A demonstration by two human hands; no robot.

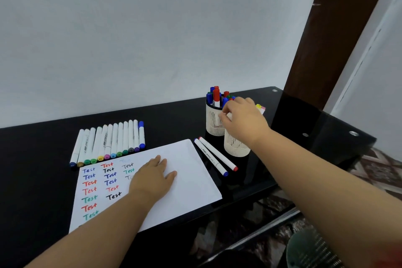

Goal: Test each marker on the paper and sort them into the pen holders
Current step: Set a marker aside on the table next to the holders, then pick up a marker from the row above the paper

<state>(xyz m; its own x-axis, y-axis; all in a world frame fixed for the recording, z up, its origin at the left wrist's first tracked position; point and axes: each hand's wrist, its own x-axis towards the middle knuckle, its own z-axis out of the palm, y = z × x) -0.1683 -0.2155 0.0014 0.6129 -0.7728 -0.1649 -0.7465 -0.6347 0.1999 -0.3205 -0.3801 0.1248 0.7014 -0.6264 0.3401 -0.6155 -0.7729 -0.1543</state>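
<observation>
Left hand (153,177) flat on paper (187,183), fingers straight, pressing sheet down on black table (43,180). Right hand (243,121) reaches over near pen holder (236,148), fingers curled; something white at fingertips, cannot tell if gripped. Far pen holder (214,124) holds red, blue, green markers. Row of markers (111,141) lies far left of paper. Two loose markers (215,155) lie between paper and holders. Paper's left part carries coloured "Test" words.

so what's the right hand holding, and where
Cannot be told. The right hand curls over the holders, something white under its fingers. The left hand holds nothing.
</observation>
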